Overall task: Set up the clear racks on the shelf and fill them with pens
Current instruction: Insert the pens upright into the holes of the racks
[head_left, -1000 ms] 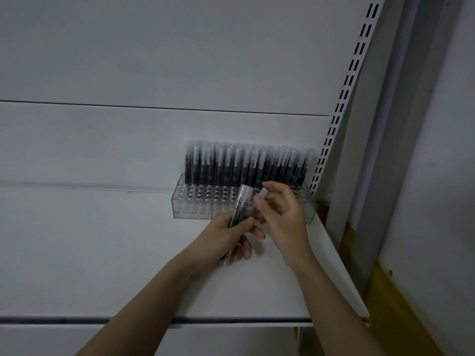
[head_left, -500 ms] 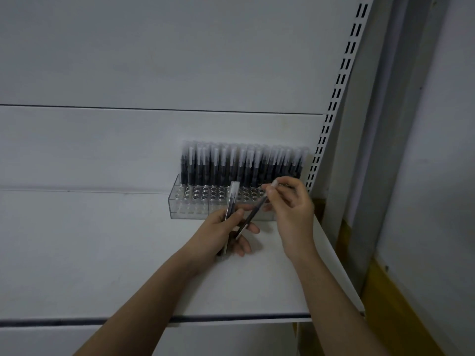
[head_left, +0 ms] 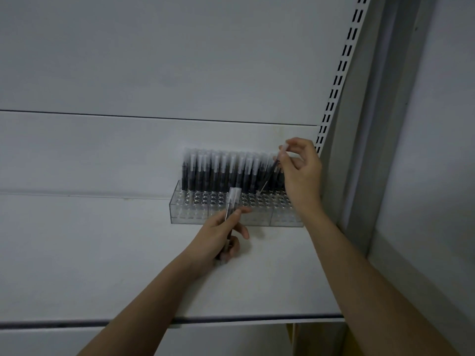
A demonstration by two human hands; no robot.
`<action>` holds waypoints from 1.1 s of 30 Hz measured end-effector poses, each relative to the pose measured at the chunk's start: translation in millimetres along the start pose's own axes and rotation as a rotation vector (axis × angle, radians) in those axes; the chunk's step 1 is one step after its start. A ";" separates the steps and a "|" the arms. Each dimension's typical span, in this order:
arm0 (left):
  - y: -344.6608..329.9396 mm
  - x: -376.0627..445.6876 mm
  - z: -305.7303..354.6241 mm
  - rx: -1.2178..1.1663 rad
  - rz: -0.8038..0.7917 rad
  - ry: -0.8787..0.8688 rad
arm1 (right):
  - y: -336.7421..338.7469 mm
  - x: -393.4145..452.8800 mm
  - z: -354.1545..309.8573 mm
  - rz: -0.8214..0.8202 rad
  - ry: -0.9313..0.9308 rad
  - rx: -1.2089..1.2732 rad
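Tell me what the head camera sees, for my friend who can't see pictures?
The right hand pinches one pen, tilted, its tip near the holes of the clear rack on the white shelf. The left hand holds spare pens; capped pens fill the rack's back rows.

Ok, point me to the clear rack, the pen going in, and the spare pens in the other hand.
clear rack (head_left: 195, 217): head view, front wall, left end.
pen going in (head_left: 270, 176): head view, dark barrel mid-length.
spare pens (head_left: 234, 196): head view, pale cap ends.

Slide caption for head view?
Right hand lowers a pen toward the clear rack; left hand holds spares.
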State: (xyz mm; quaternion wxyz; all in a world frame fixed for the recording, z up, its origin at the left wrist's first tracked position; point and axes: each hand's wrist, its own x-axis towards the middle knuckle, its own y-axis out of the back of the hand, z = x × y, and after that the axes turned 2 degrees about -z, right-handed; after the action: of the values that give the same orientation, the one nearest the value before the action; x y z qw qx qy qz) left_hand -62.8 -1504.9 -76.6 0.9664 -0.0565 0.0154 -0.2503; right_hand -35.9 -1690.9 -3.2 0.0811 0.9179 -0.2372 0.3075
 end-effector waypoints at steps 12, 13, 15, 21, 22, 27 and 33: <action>0.0 0.6 1.2 -0.046 0.008 -0.007 | -7.3 2.8 25.5 -0.216 -0.078 -0.205; 0.2 0.6 1.3 -0.051 0.007 -0.006 | -6.8 3.9 24.1 -0.223 -0.082 -0.211; 0.3 0.4 0.9 -0.056 0.004 -0.004 | -6.6 5.4 19.3 -0.284 -0.107 -0.252; -0.5 1.1 -0.9 -0.043 0.005 -0.014 | -8.6 0.9 12.4 -0.353 -0.099 -0.397; -0.4 0.8 -0.9 -0.035 0.007 -0.018 | -7.1 -1.8 11.7 -0.321 -0.087 -0.394; -1.0 0.3 -1.0 -0.026 0.012 -0.011 | -8.5 -43.6 6.9 -0.115 -0.091 -0.159; -1.9 0.0 -2.4 0.031 0.015 -0.016 | -14.3 -94.2 18.5 -0.296 -0.226 0.059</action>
State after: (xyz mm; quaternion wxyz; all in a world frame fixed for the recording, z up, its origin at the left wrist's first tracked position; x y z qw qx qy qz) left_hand -63.8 -1506.7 -78.8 0.9691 -0.0434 0.0044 -0.2427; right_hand -85.1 -1647.6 -74.8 0.0712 0.9736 -0.0979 0.1937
